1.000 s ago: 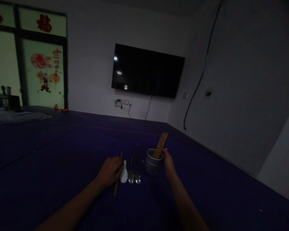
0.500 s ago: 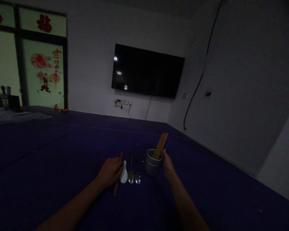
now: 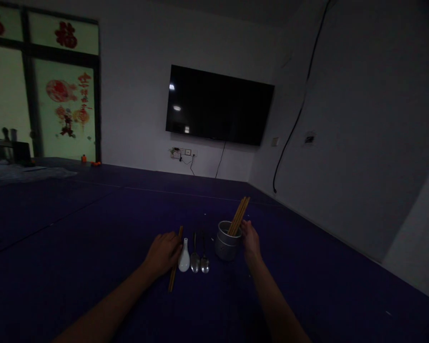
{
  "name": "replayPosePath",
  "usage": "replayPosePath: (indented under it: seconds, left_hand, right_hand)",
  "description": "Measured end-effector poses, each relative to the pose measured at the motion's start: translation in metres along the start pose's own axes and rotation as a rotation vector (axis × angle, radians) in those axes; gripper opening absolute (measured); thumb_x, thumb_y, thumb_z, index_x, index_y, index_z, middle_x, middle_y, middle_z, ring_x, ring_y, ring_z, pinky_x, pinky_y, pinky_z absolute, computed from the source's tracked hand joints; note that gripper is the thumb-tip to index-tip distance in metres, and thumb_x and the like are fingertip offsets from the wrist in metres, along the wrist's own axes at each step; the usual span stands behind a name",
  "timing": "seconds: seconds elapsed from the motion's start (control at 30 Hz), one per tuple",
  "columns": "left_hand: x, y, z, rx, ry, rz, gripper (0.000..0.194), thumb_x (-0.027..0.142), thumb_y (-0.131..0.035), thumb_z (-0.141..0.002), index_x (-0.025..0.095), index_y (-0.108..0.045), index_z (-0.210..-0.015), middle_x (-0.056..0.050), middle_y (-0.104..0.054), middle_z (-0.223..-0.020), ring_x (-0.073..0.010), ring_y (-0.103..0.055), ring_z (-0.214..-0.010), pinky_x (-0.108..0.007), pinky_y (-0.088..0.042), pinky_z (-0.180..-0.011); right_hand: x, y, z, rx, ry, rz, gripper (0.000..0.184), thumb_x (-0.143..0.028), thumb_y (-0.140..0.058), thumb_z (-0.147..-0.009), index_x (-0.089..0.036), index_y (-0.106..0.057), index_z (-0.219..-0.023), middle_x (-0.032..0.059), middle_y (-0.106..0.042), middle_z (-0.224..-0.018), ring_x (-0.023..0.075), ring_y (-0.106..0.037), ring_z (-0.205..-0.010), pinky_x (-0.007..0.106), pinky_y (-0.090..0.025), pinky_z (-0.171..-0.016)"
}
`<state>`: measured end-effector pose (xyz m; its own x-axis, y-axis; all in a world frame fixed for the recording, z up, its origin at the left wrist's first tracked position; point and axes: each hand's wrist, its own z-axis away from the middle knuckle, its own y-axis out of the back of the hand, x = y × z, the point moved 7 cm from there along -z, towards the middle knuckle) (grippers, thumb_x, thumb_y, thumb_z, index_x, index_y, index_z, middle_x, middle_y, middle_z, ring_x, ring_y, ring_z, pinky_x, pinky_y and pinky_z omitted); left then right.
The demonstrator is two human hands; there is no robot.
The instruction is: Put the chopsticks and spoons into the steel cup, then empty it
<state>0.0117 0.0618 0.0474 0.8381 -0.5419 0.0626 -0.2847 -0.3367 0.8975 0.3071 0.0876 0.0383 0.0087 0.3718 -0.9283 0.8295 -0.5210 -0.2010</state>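
Note:
My left hand (image 3: 162,253) lies on the dark blue surface (image 3: 93,247) with its fingers curled over wooden chopsticks (image 3: 174,267) that lie flat. A white ceramic spoon (image 3: 184,257) and two metal spoons (image 3: 199,259) lie right of them. My right hand (image 3: 250,243) rests against the right side of a metal cup (image 3: 227,245) that holds several wooden chopsticks (image 3: 239,215) leaning to the right. Whether that hand grips the cup is unclear in the dim light.
A black TV (image 3: 218,105) hangs on the far white wall over a power socket (image 3: 182,152). A window with red paper decorations (image 3: 62,102) is at the left. A black cable (image 3: 296,114) runs down the right wall.
My right hand has shifted slightly up beside the cup. The left hand has stayed where it was.

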Motion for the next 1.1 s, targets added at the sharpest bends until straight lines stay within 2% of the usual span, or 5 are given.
replayPosePath:
  seconds: [0.17, 0.23, 0.43, 0.67, 1.1]
  left_hand:
    - [-0.008, 0.000, 0.000, -0.008, 0.112, -0.026, 0.029, 0.030, -0.035, -0.091, 0.018, -0.061, -0.083, -0.009, -0.063, -0.091, -0.0210, -0.058, -0.086, -0.033, -0.040, -0.073]
    - [-0.010, -0.003, 0.000, -0.023, 0.134, -0.037, 0.030, 0.032, -0.036, -0.090, 0.018, -0.061, -0.079, -0.009, -0.063, -0.088, -0.0210, -0.059, -0.083, -0.033, -0.040, -0.071]
    - [-0.009, -0.008, 0.000, -0.035, 0.121, -0.051, 0.030, 0.033, -0.039, -0.089, 0.018, -0.060, -0.076, -0.008, -0.063, -0.082, -0.0210, -0.058, -0.081, -0.033, -0.040, -0.071]
    - [-0.007, -0.011, 0.001, -0.071, 0.092, -0.048, 0.024, 0.030, -0.043, -0.085, 0.018, -0.059, -0.072, -0.008, -0.063, -0.082, -0.0228, -0.059, -0.081, -0.035, -0.040, -0.072]
    - [-0.008, -0.013, 0.002, -0.101, 0.180, -0.072, 0.026, 0.029, -0.043, -0.082, 0.017, -0.063, -0.070, -0.008, -0.066, -0.079, -0.0231, -0.061, -0.082, -0.035, -0.042, -0.074]
  right_hand:
    - [-0.067, 0.028, 0.035, 0.456, 0.420, 0.332, 0.056, -0.054, -0.032, -0.087, -0.013, -0.058, -0.114, 0.0166, -0.060, -0.115, 0.0262, -0.054, -0.108, 0.040, -0.039, -0.092]
    - [-0.095, 0.019, 0.058, 0.474, 0.622, 0.425, 0.052, -0.049, -0.031, -0.090, -0.012, -0.056, -0.116, 0.0170, -0.058, -0.117, 0.0270, -0.051, -0.111, 0.042, -0.037, -0.094]
    - [-0.114, -0.055, 0.119, -0.106, 0.991, 0.615, 0.032, -0.031, -0.035, -0.093, -0.019, -0.064, -0.103, 0.0089, -0.067, -0.097, 0.0213, -0.060, -0.094, 0.037, -0.043, -0.085]
    - [-0.057, -0.119, 0.154, -0.825, 0.810, 0.966, 0.023, -0.030, -0.046, -0.091, -0.022, -0.065, -0.100, 0.0051, -0.068, -0.095, 0.0193, -0.058, -0.095, 0.033, -0.041, -0.085]
    - [-0.031, -0.125, 0.161, -1.064, 0.708, 1.023, 0.024, -0.023, -0.058, -0.083, -0.025, -0.066, -0.106, 0.0028, -0.062, -0.120, 0.0195, -0.053, -0.111, 0.033, -0.037, -0.095]
